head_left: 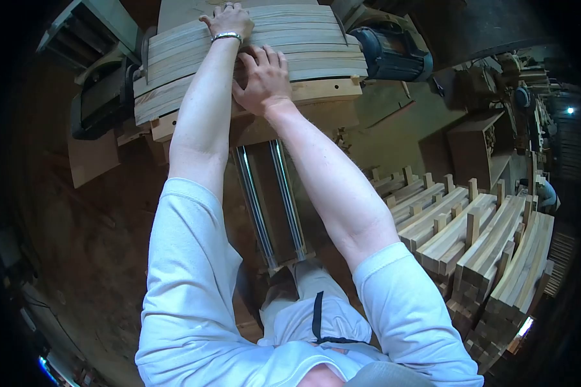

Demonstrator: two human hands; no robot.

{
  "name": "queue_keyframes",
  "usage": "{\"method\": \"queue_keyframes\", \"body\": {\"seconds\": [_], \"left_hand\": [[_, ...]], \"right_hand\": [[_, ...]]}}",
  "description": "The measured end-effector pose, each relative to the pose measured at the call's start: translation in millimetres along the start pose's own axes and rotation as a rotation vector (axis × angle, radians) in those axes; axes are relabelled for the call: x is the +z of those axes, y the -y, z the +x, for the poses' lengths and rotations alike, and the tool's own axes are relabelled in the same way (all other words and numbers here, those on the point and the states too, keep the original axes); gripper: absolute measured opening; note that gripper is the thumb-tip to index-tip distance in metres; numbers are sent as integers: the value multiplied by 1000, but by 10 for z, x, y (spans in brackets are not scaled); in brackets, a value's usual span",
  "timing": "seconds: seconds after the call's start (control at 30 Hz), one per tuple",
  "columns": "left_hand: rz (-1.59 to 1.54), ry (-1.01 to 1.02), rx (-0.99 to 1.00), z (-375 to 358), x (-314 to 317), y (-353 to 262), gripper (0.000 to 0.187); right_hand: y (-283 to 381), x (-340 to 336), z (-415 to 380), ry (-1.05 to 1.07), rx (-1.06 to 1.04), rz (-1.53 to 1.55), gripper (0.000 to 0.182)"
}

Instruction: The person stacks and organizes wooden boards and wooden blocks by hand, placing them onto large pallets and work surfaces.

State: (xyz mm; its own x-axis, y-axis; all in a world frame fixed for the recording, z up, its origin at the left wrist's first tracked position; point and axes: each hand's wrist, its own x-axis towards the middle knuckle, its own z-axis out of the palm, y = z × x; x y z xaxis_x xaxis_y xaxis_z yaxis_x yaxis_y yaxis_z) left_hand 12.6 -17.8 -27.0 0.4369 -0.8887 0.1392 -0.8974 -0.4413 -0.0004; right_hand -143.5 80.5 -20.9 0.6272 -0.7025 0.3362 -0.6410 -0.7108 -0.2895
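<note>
Several long pale wooden strips [303, 35] lie side by side across a machine bed, with a light wooden rail [326, 90] along the near edge. My left hand [231, 22], with a metal bracelet at the wrist, reaches to the far strips and rests on them with its fingers apart. Nearer to me, my right hand [263, 80] lies over the closer strips by the rail, fingers spread and slightly bent. Neither hand is wrapped round a strip. My left forearm covers part of the strips.
A dark finned motor [394, 55] sits at the machine's right end, another dark unit [100, 106] at its left. Two shiny metal rails [255, 206] run from the machine toward me. Stacked wooden bars [478, 238] stand at the right, below an open wooden box [474, 145].
</note>
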Motion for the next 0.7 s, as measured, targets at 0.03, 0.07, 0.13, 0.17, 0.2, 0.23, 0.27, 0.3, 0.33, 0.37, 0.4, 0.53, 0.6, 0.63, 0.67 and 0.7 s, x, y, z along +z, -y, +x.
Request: {"method": "queue_keyframes", "body": {"seconds": [0.03, 0.07, 0.13, 0.17, 0.2, 0.23, 0.27, 0.3, 0.33, 0.37, 0.4, 0.53, 0.6, 0.63, 0.67, 0.7], "left_hand": [[10, 40, 1, 46, -47, 7, 51], [20, 83, 4, 88, -90, 2, 51], [38, 102, -1, 183, -181, -44, 51], [56, 133, -14, 209, -216, -16, 51], [74, 135, -30, 241, -203, 8, 51], [45, 147, -29, 314, -194, 25, 51], [13, 157, -24, 402, -188, 27, 50], [27, 160, -41, 450, -162, 30, 50], [8, 125, -51, 505, -134, 24, 50], [-10, 91, -62, 548, -97, 26, 50], [4, 94, -76, 583, -91, 41, 50], [-31, -36, -57, 801, 92, 138, 51], [-50, -95, -71, 831, 95, 137, 51], [-79, -131, -85, 680, 79, 123, 51], [-33, -11, -73, 621, -5, 77, 52], [-45, -13, -82, 452, -66, -10, 52]], "right_hand": [[-4, 15, 57, -9, -3, 5, 66], [-8, 28, 106, -6, 3, 12, 66], [-45, 35, 223, -9, 2, 24, 65], [-51, 47, 279, -6, 3, 1, 64], [-47, 69, 312, 1, 7, -18, 63], [-53, 94, 368, -3, -6, 4, 63], [-79, 112, 427, -14, -7, -13, 62], [-108, 153, 454, -17, -9, -30, 61], [-130, 206, 507, -53, -20, -25, 59], [-162, 258, 556, -50, -29, -9, 59], [-177, 288, 608, -62, -32, -13, 58], [-194, 349, 734, -47, -29, -20, 63], [-178, 257, 704, 131, -15, -110, 76], [-151, 291, 607, 146, -8, -95, 76], [-152, 281, 539, 161, -16, -111, 78], [-161, 211, 459, 168, -44, -138, 80]]}}
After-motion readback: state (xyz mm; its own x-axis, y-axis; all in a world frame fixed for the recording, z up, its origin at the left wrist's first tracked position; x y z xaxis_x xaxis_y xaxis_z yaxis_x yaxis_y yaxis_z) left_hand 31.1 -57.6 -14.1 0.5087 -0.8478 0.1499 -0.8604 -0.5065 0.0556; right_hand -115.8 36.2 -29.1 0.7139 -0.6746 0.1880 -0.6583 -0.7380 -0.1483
